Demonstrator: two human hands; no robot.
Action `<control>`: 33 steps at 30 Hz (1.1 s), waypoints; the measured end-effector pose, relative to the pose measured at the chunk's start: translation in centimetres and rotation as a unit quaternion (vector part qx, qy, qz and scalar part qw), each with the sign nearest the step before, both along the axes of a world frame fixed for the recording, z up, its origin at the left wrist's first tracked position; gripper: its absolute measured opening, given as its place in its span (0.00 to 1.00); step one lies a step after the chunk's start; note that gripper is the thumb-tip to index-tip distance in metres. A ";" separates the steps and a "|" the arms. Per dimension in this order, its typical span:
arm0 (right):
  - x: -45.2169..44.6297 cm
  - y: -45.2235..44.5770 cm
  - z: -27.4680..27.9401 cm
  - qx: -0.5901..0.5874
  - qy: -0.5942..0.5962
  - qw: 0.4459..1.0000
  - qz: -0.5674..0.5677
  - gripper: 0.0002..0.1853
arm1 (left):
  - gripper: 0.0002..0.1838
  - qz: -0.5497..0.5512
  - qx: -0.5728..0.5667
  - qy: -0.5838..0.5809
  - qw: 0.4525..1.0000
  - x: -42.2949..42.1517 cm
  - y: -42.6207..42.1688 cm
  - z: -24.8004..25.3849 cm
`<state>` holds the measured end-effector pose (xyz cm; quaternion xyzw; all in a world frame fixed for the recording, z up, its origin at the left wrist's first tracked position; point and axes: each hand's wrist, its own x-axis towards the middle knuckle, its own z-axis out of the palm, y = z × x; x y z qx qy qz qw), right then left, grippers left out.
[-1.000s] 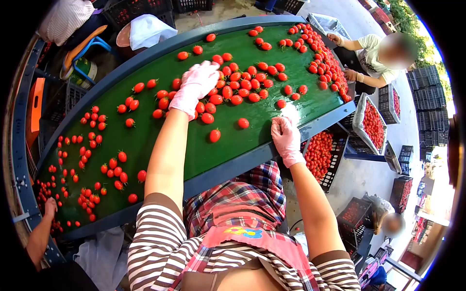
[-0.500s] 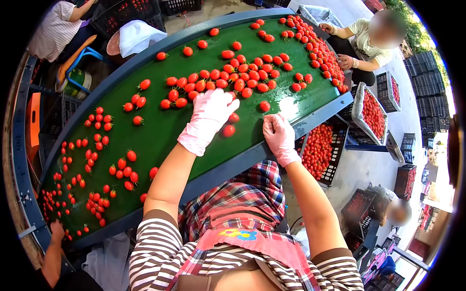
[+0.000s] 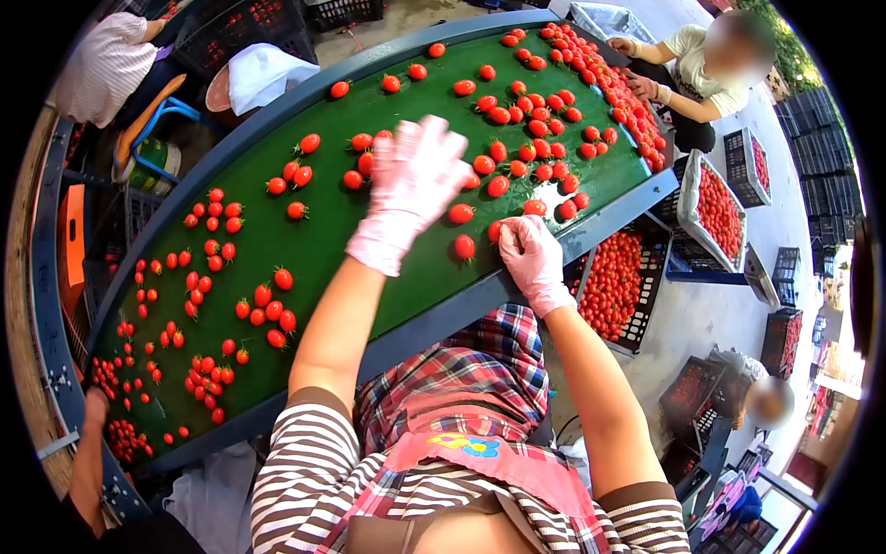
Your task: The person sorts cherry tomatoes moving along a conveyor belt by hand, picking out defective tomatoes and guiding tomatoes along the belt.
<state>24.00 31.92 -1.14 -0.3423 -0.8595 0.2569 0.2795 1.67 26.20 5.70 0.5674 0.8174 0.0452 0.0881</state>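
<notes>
Small red cherry tomatoes (image 3: 464, 246) lie scattered over a green conveyor belt (image 3: 343, 258). My left hand (image 3: 413, 185), in a thin pale pink glove, is over the middle of the belt with its fingers stretched out among the tomatoes. Tomatoes lie on both sides of it. My right hand (image 3: 532, 258), gloved the same way, rests at the belt's near edge with its fingers curled closed. One tomato (image 3: 496, 231) sits right against its fingertips; whether anything is inside the fingers is hidden.
A blue metal rail (image 3: 434, 334) borders the belt. At the right end tomatoes pile up before a gloved co-worker (image 3: 692, 78). Crates of tomatoes (image 3: 614, 286) stand below right. Another person's hand (image 3: 96, 406) is at the belt's left end. A person in stripes (image 3: 101, 69) sits upper left.
The tomatoes have shifted toward the right end of the belt. My left hand has moved slightly up and its fingers have spread. My right hand stays nearly in place.
</notes>
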 end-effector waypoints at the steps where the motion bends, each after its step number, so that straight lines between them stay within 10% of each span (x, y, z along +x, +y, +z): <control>1: 0.1 0.2 -0.2 0.000 0.000 1.000 -0.005 0.05 | 0.32 0.076 0.018 -0.012 0.997 -1.8 -0.5 0.2; 5: 0.8 0.4 -0.1 -0.027 0.017 0.999 -0.013 0.06 | 0.34 0.147 0.103 -0.058 0.982 -4.9 -1.5 -5.8; 7: 2.4 2.0 0.3 -0.040 0.033 0.998 -0.025 0.07 | 0.29 0.074 0.188 -0.353 0.914 -3.2 -0.4 -5.2; 11: 2.2 2.3 0.3 -0.030 0.066 0.997 -0.025 0.08 | 0.26 0.174 0.161 -0.015 0.971 -7.0 -3.4 -1.3; 13: 2.7 2.4 -0.4 -0.020 0.066 0.997 -0.025 0.09 | 0.29 0.311 0.184 0.123 0.924 -10.9 -4.9 -9.6; 19: 2.7 2.8 -0.5 -0.069 0.056 0.996 -0.011 0.10 | 0.43 0.109 0.129 -0.171 0.971 -4.9 -3.1 -6.3; 23: 2.8 3.2 -0.8 -0.040 0.073 0.996 -0.015 0.11 | 0.47 0.145 0.101 -0.093 0.980 0.1 -9.2 -1.4; 27: 3.5 3.0 -1.3 -0.038 0.065 0.997 -0.010 0.11 | 0.38 -0.049 -0.019 0.017 0.998 7.2 -16.5 -3.5; 33: 3.6 2.2 -1.3 0.004 0.047 0.999 -0.008 0.12 | 0.38 0.224 0.079 0.151 0.960 4.7 -22.5 -4.5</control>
